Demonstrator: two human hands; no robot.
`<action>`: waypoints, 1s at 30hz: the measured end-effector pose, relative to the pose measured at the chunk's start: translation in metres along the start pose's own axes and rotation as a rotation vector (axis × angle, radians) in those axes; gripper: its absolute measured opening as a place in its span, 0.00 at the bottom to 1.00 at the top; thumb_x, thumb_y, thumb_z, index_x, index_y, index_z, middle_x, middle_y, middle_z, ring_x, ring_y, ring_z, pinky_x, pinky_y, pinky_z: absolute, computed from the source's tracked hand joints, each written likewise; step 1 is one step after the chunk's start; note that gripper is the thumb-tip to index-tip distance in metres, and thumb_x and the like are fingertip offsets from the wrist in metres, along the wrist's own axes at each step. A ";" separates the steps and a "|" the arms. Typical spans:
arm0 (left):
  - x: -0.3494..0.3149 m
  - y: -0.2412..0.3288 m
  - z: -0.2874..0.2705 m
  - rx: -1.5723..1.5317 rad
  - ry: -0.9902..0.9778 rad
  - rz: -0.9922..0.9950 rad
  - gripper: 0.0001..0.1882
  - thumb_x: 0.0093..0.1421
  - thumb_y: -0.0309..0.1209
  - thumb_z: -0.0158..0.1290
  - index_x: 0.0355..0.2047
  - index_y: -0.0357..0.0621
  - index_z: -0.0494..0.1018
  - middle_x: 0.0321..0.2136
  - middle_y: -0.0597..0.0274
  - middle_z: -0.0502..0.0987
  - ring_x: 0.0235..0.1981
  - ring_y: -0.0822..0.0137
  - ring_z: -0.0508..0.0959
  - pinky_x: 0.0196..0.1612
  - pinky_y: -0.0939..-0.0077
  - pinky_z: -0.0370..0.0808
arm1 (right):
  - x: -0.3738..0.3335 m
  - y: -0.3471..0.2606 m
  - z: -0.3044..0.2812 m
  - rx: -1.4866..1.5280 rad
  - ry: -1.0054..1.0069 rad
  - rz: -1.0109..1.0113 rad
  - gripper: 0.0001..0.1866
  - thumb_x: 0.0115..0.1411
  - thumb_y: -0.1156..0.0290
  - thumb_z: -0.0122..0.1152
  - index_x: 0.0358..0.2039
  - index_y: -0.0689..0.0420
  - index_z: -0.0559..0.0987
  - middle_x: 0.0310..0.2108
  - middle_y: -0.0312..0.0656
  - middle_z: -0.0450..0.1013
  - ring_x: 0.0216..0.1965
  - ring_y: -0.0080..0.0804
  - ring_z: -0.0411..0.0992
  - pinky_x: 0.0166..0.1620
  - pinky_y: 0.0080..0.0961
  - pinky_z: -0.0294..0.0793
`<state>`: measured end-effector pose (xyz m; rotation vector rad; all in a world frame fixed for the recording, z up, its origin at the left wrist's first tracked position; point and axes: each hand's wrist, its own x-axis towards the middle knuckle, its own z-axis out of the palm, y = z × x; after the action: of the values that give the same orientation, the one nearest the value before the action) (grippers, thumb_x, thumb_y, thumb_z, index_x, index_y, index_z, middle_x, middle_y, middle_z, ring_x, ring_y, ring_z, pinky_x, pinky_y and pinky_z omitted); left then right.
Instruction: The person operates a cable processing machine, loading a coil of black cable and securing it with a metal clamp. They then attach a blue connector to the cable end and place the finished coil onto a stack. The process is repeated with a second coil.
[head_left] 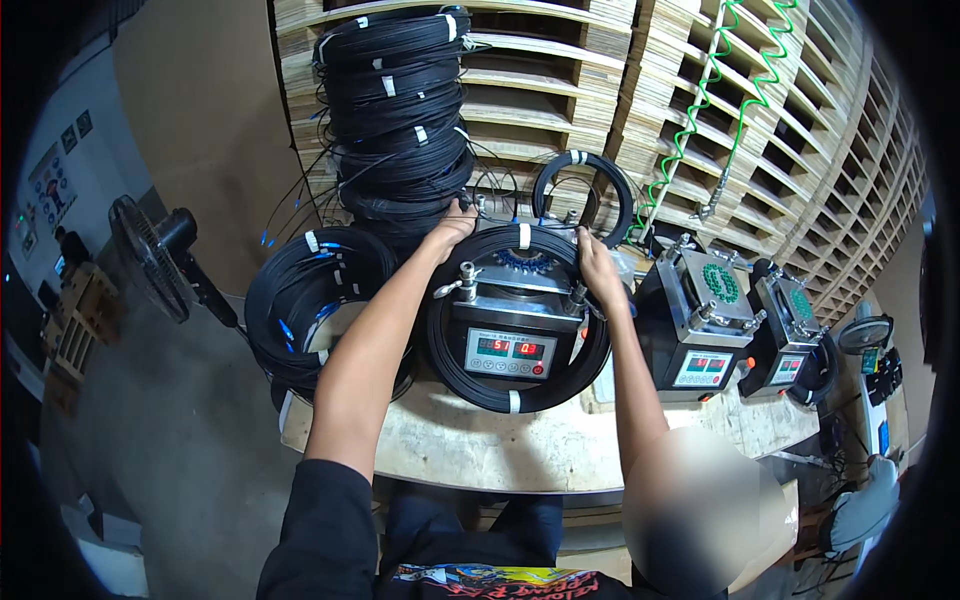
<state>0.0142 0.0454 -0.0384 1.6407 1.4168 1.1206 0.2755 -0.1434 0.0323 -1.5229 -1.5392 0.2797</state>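
A coil of black cable (515, 402) with white ties is looped round the front of a benchtop machine (510, 345). The machine has a metal top plate, a ring of blue-tipped parts and a lit red display panel. My left hand (455, 228) is closed at the coil's upper left, beside the machine's far corner; its fingertips are partly hidden. Across from it, my right hand (597, 265) is closed on the coil's upper right side. Both forearms reach forward over the wooden table (470, 440).
A tall stack of black cable coils (395, 120) rises at back left, above another coil (265, 310) with blue connectors. Two similar machines (705, 330) (785, 330) stand to the right. A smaller coil (622, 185) leans against wooden pallets (560, 60). A fan (150, 250) stands left.
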 end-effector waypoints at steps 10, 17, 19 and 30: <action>0.031 -0.011 -0.016 -0.899 -0.308 -0.193 0.15 0.67 0.39 0.57 0.41 0.39 0.80 0.33 0.67 0.83 0.32 0.75 0.80 0.35 0.80 0.75 | -0.003 0.002 0.001 -0.002 0.005 0.042 0.26 0.74 0.56 0.37 0.57 0.61 0.74 0.50 0.64 0.74 0.56 0.61 0.71 0.57 0.45 0.69; 0.003 0.036 -0.009 -0.565 -0.077 -0.216 0.09 0.64 0.38 0.60 0.30 0.49 0.80 0.25 0.71 0.79 0.24 0.76 0.78 0.25 0.81 0.71 | -0.005 0.009 -0.004 -0.040 0.014 0.057 0.24 0.73 0.56 0.37 0.56 0.57 0.75 0.51 0.59 0.75 0.56 0.57 0.71 0.57 0.45 0.69; 0.011 0.022 -0.014 -0.732 -0.007 -0.128 0.10 0.65 0.39 0.59 0.31 0.48 0.80 0.24 0.71 0.79 0.25 0.77 0.77 0.24 0.81 0.69 | -0.004 -0.005 0.001 -0.030 0.001 0.045 0.24 0.73 0.56 0.37 0.55 0.58 0.75 0.51 0.59 0.75 0.56 0.58 0.71 0.56 0.45 0.69; 0.026 0.010 -0.008 -0.696 -0.168 0.029 0.16 0.66 0.37 0.60 0.46 0.37 0.78 0.34 0.64 0.83 0.30 0.76 0.79 0.35 0.83 0.74 | -0.006 -0.019 0.000 -0.052 0.020 0.061 0.24 0.73 0.57 0.37 0.52 0.60 0.77 0.48 0.62 0.75 0.53 0.60 0.71 0.55 0.47 0.69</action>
<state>0.0119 0.0690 -0.0218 1.2120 0.7647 1.2703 0.2615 -0.1527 0.0428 -1.6109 -1.4963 0.2603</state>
